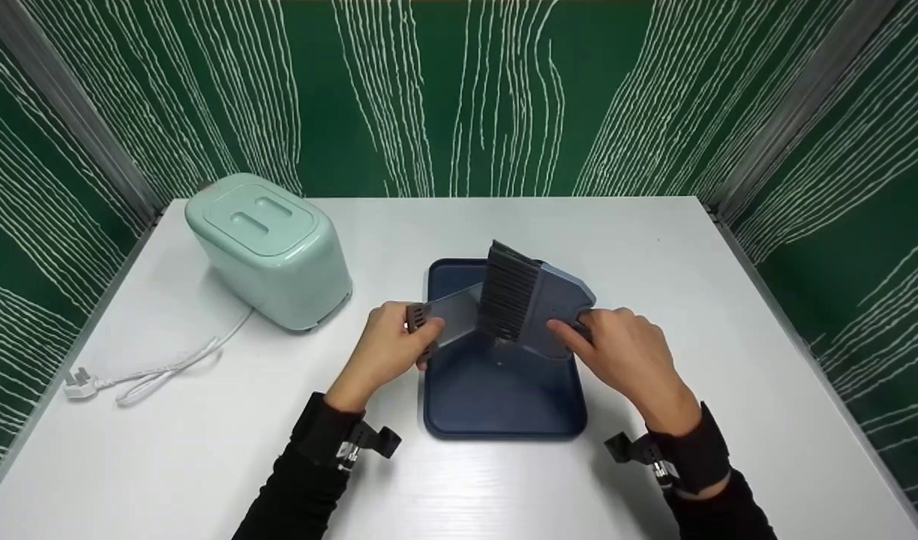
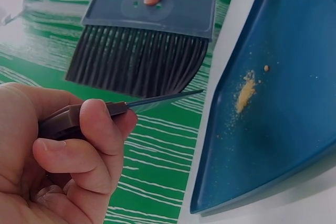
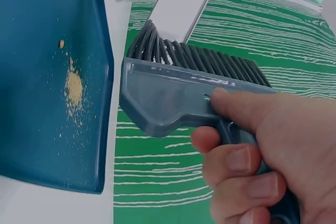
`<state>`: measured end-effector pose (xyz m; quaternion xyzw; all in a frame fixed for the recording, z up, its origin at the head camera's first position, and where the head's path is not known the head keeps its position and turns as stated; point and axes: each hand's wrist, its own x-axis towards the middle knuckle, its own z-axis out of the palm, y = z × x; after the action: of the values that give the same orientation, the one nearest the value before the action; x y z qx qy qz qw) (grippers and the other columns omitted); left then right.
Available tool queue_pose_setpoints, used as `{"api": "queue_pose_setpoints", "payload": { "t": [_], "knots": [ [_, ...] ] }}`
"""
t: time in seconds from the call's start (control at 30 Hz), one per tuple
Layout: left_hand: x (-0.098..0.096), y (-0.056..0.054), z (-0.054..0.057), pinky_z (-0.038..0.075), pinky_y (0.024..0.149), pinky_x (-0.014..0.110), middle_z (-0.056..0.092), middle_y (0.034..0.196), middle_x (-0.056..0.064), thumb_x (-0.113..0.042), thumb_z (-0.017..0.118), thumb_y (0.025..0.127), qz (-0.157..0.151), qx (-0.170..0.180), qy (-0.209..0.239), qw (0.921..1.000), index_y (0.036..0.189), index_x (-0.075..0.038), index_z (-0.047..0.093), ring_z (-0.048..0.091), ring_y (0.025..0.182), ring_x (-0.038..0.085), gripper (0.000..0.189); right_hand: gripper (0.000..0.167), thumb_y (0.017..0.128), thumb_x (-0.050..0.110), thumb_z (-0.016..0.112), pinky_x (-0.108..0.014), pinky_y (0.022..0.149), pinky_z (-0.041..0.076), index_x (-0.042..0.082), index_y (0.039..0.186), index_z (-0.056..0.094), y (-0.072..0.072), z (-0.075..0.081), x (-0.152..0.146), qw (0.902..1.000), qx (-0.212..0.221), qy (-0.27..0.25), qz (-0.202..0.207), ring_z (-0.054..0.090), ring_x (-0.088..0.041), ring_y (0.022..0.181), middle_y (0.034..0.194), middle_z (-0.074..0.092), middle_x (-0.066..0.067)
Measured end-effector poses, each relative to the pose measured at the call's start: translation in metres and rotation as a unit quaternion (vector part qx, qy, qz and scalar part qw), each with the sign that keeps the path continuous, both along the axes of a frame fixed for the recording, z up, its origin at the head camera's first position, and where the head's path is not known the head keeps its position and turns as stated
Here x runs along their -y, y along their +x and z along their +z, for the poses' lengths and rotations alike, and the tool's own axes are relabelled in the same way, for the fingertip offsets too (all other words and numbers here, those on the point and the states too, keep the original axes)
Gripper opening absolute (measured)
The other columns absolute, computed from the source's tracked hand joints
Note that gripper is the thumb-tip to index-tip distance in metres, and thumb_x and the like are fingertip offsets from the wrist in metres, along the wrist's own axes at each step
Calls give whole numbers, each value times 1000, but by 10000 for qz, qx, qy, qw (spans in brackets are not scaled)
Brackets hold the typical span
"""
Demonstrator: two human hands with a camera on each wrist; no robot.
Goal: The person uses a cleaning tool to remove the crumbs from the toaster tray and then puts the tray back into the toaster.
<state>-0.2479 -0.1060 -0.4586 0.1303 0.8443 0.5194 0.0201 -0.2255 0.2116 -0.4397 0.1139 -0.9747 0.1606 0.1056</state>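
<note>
My left hand (image 1: 390, 341) pinches the brown end of a thin, flat metal crumb tray (image 1: 453, 313), tilted above the dark blue tray (image 1: 504, 409). A blue hand brush (image 1: 558, 309) is gripped by its handle in my right hand (image 1: 630, 351), the thumb lying along its body. Its dark bristles (image 3: 220, 64) meet the crumb tray's far end in the right wrist view. Below, a small heap of yellowish crumbs (image 2: 245, 94) lies scattered on the blue tray's floor, with one larger bit beside it.
To the left on the white table (image 1: 729, 360) stands a mint green toaster (image 1: 283, 259) with its lid on. Its white cord and plug (image 1: 80, 384) lie near the left edge. Green walls (image 1: 459, 97) with white wavy lines enclose the back and sides.
</note>
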Motion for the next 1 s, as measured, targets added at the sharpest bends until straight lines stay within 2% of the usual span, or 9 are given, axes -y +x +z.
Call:
{"api": "queue_pose_setpoints", "payload": {
  "t": [0.17,0.37,0.43,0.63,0.77,0.9,1.0],
  "knots": [
    [0,0,1,37,47,21,65,54,-2,-19,68,100,-8,7,9,10000,70,-13,65,62,44,8,31,59,103,54,67,-31,48,25,19,62,43,-2,1,-8,9998,67,106,-128,42,-17,50,57,35,5],
    [-1,0,1,38,47,21,66,55,-2,-19,68,100,-4,47,-7,10000,73,-12,66,62,44,7,28,56,104,52,67,-33,46,31,18,64,48,-3,3,-14,9994,86,174,-273,52,-21,51,56,46,0],
    [-1,0,1,39,47,21,66,56,-2,-19,68,100,-12,66,-6,10000,74,-12,67,64,44,11,27,56,104,52,67,-34,46,32,17,64,49,-3,4,-16,9993,72,180,-334,54,-22,51,56,49,-1],
    [0,0,1,40,49,21,65,55,-3,-18,69,101,5,67,-3,10000,73,-11,66,71,53,35,29,55,103,51,69,-36,44,34,15,64,53,-3,9,-20,9982,-128,166,-553,57,-27,51,57,53,-6],
    [1,0,1,40,49,21,63,54,-4,-18,68,102,0,65,15,10000,72,-12,66,72,57,42,30,56,103,50,69,-35,44,34,14,64,54,-2,10,-20,9979,-289,71,-578,56,-26,50,56,54,-7],
    [0,1,2,38,49,21,63,54,-4,-18,67,101,-31,67,-9,10000,71,-12,66,68,48,26,31,58,104,51,68,-33,44,31,16,62,49,-2,10,-17,9974,-453,-48,-553,52,-24,49,54,47,-3],
    [0,1,3,37,49,21,63,54,-4,-19,67,101,-46,72,-45,10000,71,-12,66,62,45,8,30,60,104,51,68,-32,44,28,17,60,44,-3,9,-14,9964,-614,-55,-577,50,-23,47,54,41,-1]
  ]
}}
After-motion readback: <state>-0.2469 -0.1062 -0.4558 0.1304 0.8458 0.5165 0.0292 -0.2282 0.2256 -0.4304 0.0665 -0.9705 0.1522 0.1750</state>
